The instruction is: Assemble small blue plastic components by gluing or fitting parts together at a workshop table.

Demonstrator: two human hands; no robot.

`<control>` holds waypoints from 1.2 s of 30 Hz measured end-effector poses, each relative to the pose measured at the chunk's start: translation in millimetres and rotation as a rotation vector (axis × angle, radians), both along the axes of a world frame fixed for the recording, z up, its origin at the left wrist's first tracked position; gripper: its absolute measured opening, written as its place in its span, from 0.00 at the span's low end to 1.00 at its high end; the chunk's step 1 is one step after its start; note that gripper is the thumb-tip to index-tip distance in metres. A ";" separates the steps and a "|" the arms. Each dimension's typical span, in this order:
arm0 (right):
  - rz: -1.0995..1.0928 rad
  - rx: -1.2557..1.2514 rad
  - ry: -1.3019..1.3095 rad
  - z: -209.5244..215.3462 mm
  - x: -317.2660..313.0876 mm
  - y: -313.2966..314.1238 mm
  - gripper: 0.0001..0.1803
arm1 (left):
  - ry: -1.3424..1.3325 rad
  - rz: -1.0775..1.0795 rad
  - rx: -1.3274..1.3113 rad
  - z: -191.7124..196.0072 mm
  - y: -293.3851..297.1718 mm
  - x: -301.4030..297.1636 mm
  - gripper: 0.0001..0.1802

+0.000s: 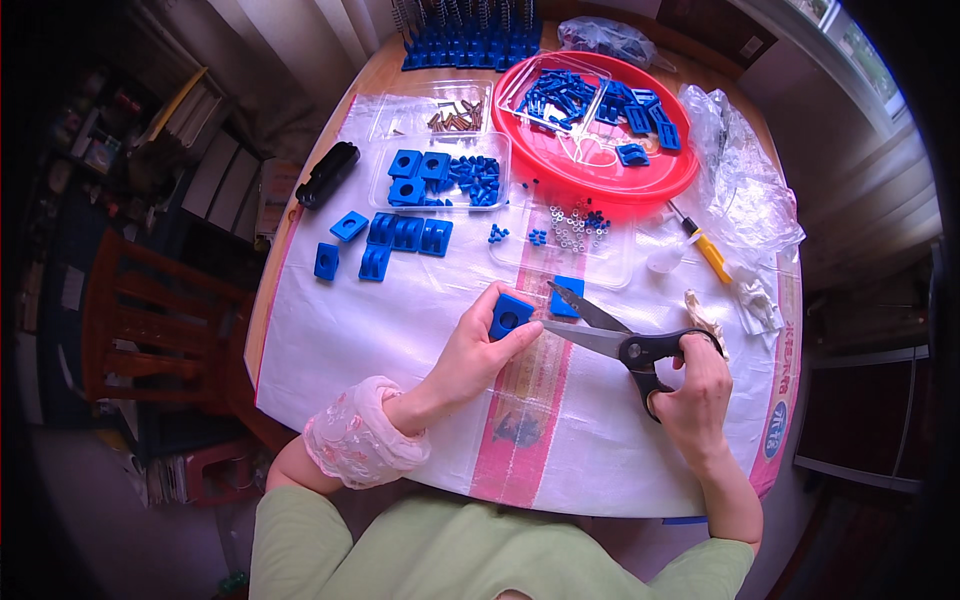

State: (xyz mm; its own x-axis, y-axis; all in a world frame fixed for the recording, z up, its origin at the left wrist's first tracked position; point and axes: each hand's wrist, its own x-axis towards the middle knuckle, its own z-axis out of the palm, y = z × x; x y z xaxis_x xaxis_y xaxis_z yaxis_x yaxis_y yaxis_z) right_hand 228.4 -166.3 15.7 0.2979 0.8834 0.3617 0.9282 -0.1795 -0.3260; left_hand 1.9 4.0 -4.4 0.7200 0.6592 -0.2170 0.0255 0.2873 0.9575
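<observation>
Left hand (470,350) grasps a blue block (510,315) with a round hole, pinched between thumb and fingers and held just above the surface (330,340), near its centre. Right hand (695,385) is clenched through the black handles of the scissors (620,340); the blades stand open, tips pointing left toward the block. The lower blade lies just beside the left fingertips; whether it touches the block cannot be told. A second blue piece (568,297) lies behind the upper blade. Further back: a clear tray (440,180) of blue parts and a red basin (600,175)
</observation>
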 end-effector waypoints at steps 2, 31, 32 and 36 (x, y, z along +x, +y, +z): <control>-0.002 -0.005 0.002 -0.4 0.4 -0.3 0.22 | -0.006 -0.004 -0.019 0.2 0.0 -0.3 0.10; -0.093 0.077 0.399 2.7 -1.4 1.7 0.21 | -0.162 0.051 -0.360 4.6 1.5 -0.2 0.13; -0.097 0.096 0.428 2.8 -1.9 1.3 0.21 | -0.166 0.050 -0.342 4.4 1.1 -0.3 0.13; -0.116 0.207 0.376 2.9 6.1 -1.7 0.21 | -0.096 0.049 -0.192 2.3 -0.2 -0.1 0.12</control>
